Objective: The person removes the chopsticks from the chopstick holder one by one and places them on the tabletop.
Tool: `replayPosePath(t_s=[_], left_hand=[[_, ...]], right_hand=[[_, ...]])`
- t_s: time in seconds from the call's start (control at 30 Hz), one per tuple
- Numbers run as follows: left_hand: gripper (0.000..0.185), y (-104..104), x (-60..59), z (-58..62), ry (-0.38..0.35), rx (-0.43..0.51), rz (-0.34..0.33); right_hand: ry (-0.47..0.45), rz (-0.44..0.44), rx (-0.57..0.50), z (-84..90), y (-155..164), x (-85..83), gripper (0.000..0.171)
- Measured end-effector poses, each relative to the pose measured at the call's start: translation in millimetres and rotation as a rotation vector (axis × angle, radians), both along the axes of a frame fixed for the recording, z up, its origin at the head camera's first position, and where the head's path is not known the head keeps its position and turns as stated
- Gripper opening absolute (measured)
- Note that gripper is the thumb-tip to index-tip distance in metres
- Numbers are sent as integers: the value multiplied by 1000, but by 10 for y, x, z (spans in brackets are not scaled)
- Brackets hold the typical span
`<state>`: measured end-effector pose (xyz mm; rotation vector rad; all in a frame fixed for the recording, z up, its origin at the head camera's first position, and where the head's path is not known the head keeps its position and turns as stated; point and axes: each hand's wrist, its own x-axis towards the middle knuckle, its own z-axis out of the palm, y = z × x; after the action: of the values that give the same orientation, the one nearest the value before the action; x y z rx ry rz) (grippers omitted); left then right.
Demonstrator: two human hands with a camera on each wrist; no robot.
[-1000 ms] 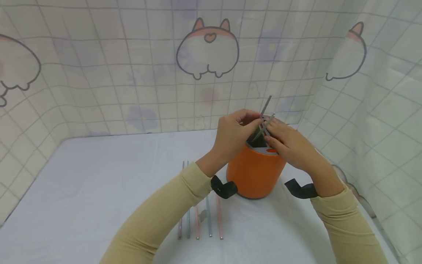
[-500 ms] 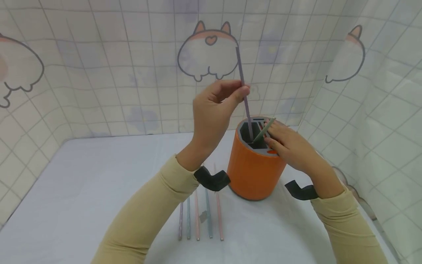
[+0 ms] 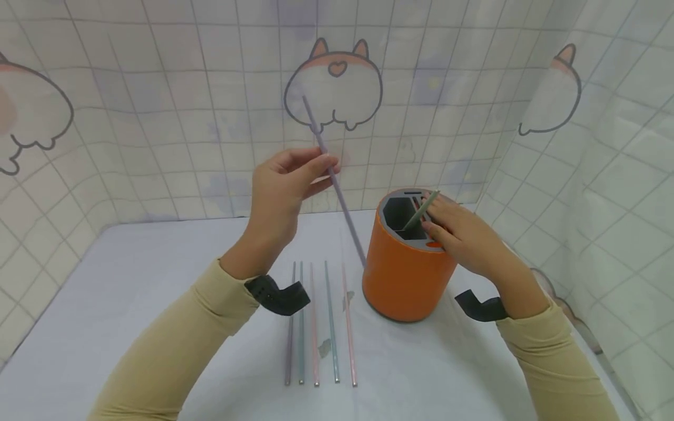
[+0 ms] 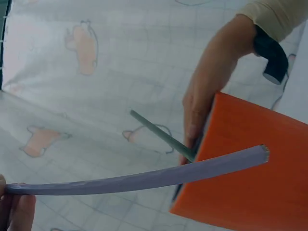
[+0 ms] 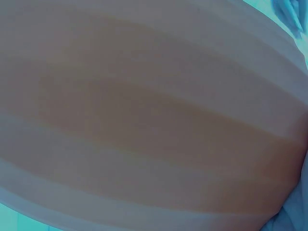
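My left hand (image 3: 284,187) pinches a slim lilac chopstick (image 3: 344,207) between thumb and fingers, left of an orange holder (image 3: 405,280). The chopstick slants, its lower end beside the holder's wall. In the left wrist view, the blunt end of the lilac chopstick (image 4: 216,166) crosses in front of the orange wall. My right hand (image 3: 463,234) rests on the right side of the holder's grey slotted top, with its fingers fairly straight. A green chopstick (image 3: 421,210) leans out of the large compartment. A blurred brownish surface nearly fills the right wrist view.
Several thin chopsticks (image 3: 314,327) in lilac, teal and pink lie side by side on the white table (image 3: 158,280), left of the holder. Behind it hangs a checked sheet (image 3: 221,117) with cartoon prints; another sheet side (image 3: 621,204) stands at the right.
My left hand has drawn the lilac chopstick up out of the holder and carried it left, clear of the opening. The right hand has stayed on the holder's top.
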<state>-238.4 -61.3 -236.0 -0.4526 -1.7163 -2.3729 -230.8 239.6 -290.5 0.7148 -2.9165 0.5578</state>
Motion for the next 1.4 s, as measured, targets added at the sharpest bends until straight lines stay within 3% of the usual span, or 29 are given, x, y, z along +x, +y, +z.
replayPosePath(t_s=[0.2, 0.33, 0.47, 0.67, 0.83, 1.07, 1.4], left_hand=[[22, -324, -38, -350, -238, -240, -67], [35, -500, -96, -663, -385, -359, -79], [38, -660, -146, -976, -512, -408, -66], [39, -835, -189, -1305, -633, -459, -40], [40, -922, -186, -1540, -697, -478, -49], [37, -1002, -180, -1804, -712, -506, -51], [34, -968, -154, -1961, -745, -603, 8]], right_hand=[[7, 5, -24, 5, 7, -4, 54], [11, 3, -29, 15, 8, 4, 54], [2, -1, -18, 18, 6, 9, 55], [-6, 0, -12, 29, 2, 10, 55], [-4, -4, -5, 47, -8, 24, 55], [-16, -14, 1, 45, -14, 28, 53], [-16, -10, -8, 35, -3, 20, 54]])
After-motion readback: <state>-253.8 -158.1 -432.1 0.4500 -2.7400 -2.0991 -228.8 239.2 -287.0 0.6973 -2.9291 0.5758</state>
